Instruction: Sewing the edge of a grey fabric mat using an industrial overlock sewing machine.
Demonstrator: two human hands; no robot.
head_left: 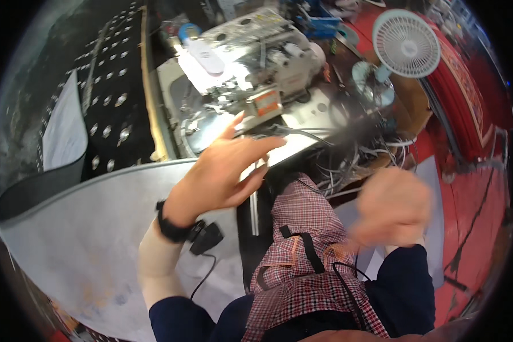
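Note:
My left hand (225, 171) is raised in front of an industrial sewing machine (285, 71), its fingers spread and nothing seen between them. A black wrist strap (174, 225) with a small device and a cable is on that arm. My right hand (396, 205) is above the right side of my lap, beside a tangle of white cables (345, 165). Motion smears its fingers, so whether they hold anything is unclear. The machine stands on a worktop (313, 108), with an orange and white label on its front. A checked red and white apron (302, 251) covers my lap.
A large grey-white sheet (114, 222) curves along the left. Behind it is a black panel with shiny round holes (111, 102). To the right are a white fan (406, 44), a cardboard box (410, 105) and a red floor (467, 211).

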